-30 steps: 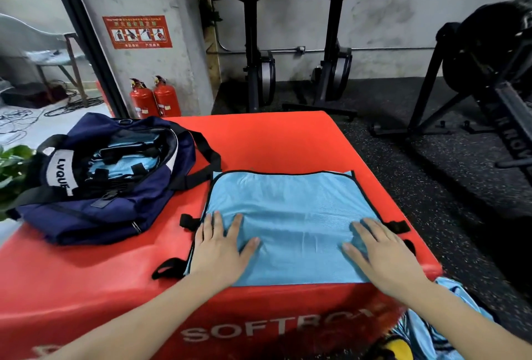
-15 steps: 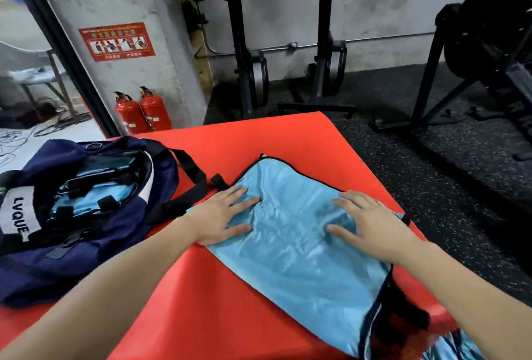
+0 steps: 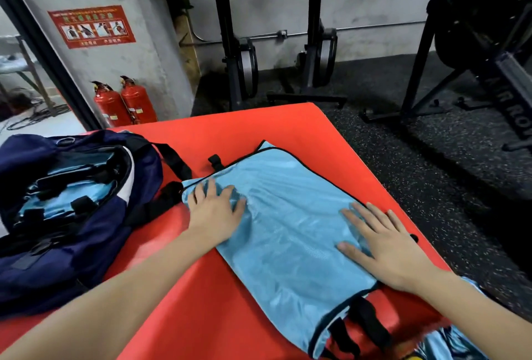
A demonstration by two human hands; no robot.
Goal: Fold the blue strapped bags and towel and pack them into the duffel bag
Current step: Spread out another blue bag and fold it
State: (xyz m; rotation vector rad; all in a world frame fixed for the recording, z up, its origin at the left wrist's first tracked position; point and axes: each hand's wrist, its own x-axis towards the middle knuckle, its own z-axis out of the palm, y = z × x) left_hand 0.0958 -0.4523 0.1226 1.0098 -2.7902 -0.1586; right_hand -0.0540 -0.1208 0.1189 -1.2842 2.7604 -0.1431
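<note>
While both hands lie flat on it, one light blue strapped bag [image 3: 290, 224] rests spread on the red padded block [image 3: 201, 310]

Nearest: black straps [image 3: 371, 322] of this bag trail over the block's near right edge, beside more blue fabric [image 3: 449, 339] lower down; right hand [image 3: 385, 244], fingers straight and spread, presses the bag's right side and grips nothing; left hand [image 3: 216, 207], fingers likewise flat, presses the bag's left corner and grips nothing. Left, just beside that corner: navy duffel bag [image 3: 86, 215], open, with blue strapped items visible inside. Beyond: two red fire extinguishers [image 3: 125, 102] against a grey pillar with a red notice [image 3: 92, 27]; black exercise machines [image 3: 239, 51] along the back wall
</note>
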